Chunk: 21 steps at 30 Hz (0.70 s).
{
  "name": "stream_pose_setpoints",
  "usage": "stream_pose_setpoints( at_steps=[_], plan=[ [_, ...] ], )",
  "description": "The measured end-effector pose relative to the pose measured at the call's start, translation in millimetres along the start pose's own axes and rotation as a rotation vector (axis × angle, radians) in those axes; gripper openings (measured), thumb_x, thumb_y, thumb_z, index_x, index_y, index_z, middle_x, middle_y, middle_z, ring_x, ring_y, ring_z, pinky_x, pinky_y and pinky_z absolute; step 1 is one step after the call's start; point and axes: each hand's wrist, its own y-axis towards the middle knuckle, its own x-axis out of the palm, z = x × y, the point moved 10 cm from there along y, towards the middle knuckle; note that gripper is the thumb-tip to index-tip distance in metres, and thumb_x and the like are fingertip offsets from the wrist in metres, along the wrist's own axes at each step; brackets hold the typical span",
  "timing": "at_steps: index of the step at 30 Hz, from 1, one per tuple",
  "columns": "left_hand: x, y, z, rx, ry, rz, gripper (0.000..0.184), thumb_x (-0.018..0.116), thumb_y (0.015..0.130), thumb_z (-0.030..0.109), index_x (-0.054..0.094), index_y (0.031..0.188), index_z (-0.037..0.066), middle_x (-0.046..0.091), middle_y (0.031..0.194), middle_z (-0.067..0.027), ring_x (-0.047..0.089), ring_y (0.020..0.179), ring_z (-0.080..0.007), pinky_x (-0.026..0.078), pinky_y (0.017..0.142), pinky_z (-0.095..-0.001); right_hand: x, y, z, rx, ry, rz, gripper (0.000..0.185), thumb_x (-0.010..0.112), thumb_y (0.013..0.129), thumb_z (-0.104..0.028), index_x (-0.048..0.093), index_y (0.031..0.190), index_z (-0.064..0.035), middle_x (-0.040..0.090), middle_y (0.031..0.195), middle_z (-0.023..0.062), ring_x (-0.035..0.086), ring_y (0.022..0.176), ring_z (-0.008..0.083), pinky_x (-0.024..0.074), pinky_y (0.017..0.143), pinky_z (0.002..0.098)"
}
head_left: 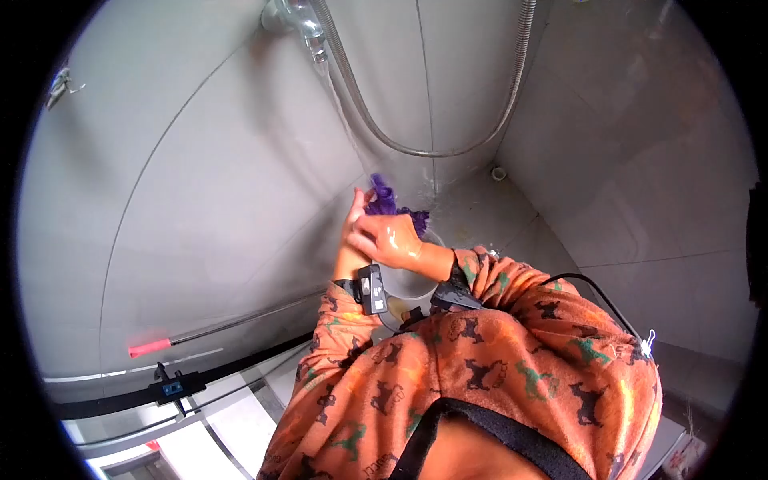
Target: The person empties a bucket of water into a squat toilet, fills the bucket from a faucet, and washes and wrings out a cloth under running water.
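A wet-looking purple cloth [382, 198] is bunched between my two hands, beneath a stream of water [344, 116] that falls from the metal tap [314, 40]. My left hand [357, 218] grips the cloth from the left side, its palm and some fingers partly hidden. Wet and shiny, my right hand [392, 240] lies across the front with its fingers curled over the cloth and against my left hand. Below both hands stands a pale bucket [414, 286], mostly covered by my forearms; its contents cannot be made out.
A flexible metal shower hose [436, 152] loops down in front of the tiled wall. A stick with a pink handle [150, 349] leans at the left, near a dark rail [264, 358]. A small white round fitting [499, 174] sits in the far corner.
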Motion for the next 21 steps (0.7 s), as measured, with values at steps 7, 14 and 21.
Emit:
stream_pose_setpoints(
  at_steps=[7,14,21],
  plan=[
    [-8,25,-51,-0.092,-0.383,0.172,0.035,0.037,0.090,0.036,0.053,0.096,0.005,0.057,0.094,-0.0071,0.055,0.086,-0.0195,0.045,0.076,-0.0359,20,15,101,0.520,-0.179,-0.166,0.030,0.038,0.081,-0.033,0.057,0.085,-0.0096,0.059,0.076,0.0203,0.056,0.072,0.0404,0.0434,0.066,0.0501],
    [-12,30,-29,-0.103,-0.147,0.133,0.033,0.048,0.086,0.036,0.054,0.094,0.005,0.058,0.086,-0.0069,0.057,0.074,-0.0175,0.047,0.066,-0.0333,19,5,129,0.602,-0.061,-0.070,0.035,0.037,0.083,-0.034,0.054,0.089,-0.0042,0.059,0.079,0.0214,0.056,0.076,0.0395,0.0439,0.068,0.0486],
    [1,25,25,0.239,0.009,0.149,0.033,0.043,0.088,0.036,0.052,0.094,0.004,0.054,0.085,-0.0033,0.052,0.077,-0.0136,0.044,0.068,-0.0287,28,21,105,0.489,1.087,-0.087,0.035,0.047,0.086,-0.032,0.049,0.110,-0.0075,0.058,0.096,0.0130,0.052,0.095,0.0192,0.0425,0.077,0.0309]
  ],
)
